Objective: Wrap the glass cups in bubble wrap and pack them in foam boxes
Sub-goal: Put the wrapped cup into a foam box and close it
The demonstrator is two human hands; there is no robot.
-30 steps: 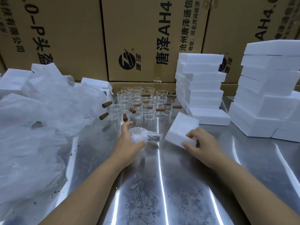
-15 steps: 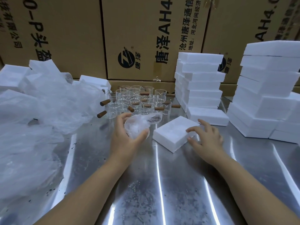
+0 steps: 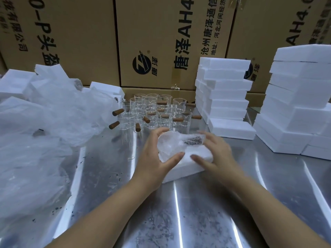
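Observation:
A glass cup wrapped in bubble wrap (image 3: 176, 143) sits over a flat white foam box (image 3: 186, 166) lying on the steel table. My left hand (image 3: 154, 158) grips the wrapped cup from the left, thumb below and fingers over the top. My right hand (image 3: 213, 153) curls round its right end, where the dark handle shows through the wrap. Several bare glass cups with brown wooden handles (image 3: 154, 113) stand just behind.
A heap of clear bubble wrap and plastic (image 3: 35, 133) covers the left of the table. Stacks of white foam boxes (image 3: 225, 92) rise at centre right and another stack (image 3: 300, 97) at far right. Cardboard cartons (image 3: 161, 38) wall the back.
My left hand carried the wrapped cup right, onto the foam box. My right hand left the box's edge and closed on the cup's right end.

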